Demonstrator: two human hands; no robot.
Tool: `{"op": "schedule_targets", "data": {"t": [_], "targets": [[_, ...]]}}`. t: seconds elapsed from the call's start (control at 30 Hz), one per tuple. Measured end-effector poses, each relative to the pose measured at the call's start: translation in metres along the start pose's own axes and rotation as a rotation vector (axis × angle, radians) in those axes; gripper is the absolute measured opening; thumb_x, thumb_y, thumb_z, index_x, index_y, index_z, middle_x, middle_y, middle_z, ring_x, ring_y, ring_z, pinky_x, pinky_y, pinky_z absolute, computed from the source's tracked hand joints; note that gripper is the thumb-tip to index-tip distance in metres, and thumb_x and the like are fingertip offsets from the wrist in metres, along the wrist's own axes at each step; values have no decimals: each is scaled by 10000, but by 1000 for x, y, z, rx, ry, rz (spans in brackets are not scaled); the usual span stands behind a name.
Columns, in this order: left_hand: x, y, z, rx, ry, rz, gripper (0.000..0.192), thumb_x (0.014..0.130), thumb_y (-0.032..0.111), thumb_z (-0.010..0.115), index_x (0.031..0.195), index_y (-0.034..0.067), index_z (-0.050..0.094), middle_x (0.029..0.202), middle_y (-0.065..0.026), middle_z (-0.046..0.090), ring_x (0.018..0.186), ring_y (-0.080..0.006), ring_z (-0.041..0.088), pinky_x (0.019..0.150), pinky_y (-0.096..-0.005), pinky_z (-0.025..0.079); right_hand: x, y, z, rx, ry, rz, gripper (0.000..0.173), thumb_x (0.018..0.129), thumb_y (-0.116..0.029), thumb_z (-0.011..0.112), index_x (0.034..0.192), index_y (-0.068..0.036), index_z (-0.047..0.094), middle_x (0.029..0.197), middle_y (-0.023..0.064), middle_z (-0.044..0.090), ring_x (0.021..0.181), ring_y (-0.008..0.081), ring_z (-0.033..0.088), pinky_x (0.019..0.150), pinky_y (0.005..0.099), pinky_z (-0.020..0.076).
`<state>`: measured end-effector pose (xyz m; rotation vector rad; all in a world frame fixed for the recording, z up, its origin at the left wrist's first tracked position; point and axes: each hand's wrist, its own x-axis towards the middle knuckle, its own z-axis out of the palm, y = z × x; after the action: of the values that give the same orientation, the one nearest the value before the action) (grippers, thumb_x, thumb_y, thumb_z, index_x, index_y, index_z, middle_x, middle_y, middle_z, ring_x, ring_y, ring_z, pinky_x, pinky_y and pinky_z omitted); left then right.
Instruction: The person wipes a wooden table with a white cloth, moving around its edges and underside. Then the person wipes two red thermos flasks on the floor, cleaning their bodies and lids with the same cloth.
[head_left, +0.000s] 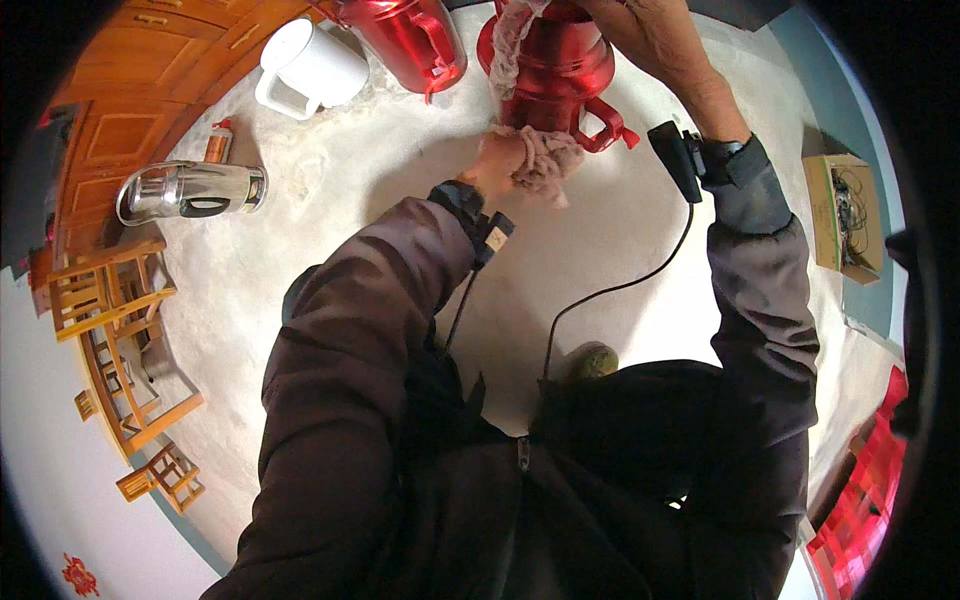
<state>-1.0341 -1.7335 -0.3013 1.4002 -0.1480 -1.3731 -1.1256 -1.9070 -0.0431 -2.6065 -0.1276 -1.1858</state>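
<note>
A shiny red metal thermos jug (551, 71) stands before me at the top of the view, its curved red handle (604, 124) turned toward the lower right. My left hand (496, 161) grips a bunched, pinkish-brown cloth (549, 159) against the jug's lower part. At the jug's upper right is my right hand (656, 41), holding it near the top; the picture's edge cuts off its fingertips. A strip of pale, crumpled, see-through material (511, 49) hangs down the jug's left side.
To the left are another red jug (409, 41), a white jug (322, 67), a steel thermos (195, 191) and a small red-capped bottle (219, 141). Wooden cabinets (124, 135) and wooden chairs (112, 300) line the left. A cardboard box (825, 214) holds cables. A black cable (600, 292) runs from my right wrist.
</note>
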Motion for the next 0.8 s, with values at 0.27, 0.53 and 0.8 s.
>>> {"op": "schedule_targets", "data": {"t": [0.27, 0.53, 0.8], "targets": [[-20, 33, 9, -367, -53, 76, 213, 1070, 91, 487, 1210, 0, 618, 1070, -69, 672, 817, -171, 660, 658, -308, 579, -1, 2, -4, -19, -1, 1, 244, 973, -303, 675, 1085, -87, 694, 1095, 126, 671, 1040, 332, 614, 916, 414, 488], [-88, 108, 4, -189, 264, 267, 184, 1064, 74, 533, 1197, -18, 621, 1063, -115, 692, 866, -242, 712, 665, -408, 614, 0, 0, -7, -27, -74, 49, 307, 984, -342, 666, 1146, -83, 697, 1141, 138, 669, 1091, 336, 608, 948, 422, 484], [-111, 142, 11, 56, 414, 558, 277, 950, -33, 531, 1177, -33, 690, 993, -125, 734, 797, -232, 720, 646, -383, 598, 2, 4, -11, -28, -100, 31, 388, 1018, -357, 645, 1292, -84, 675, 1222, 158, 665, 1158, 352, 606, 1002, 441, 471]]}}
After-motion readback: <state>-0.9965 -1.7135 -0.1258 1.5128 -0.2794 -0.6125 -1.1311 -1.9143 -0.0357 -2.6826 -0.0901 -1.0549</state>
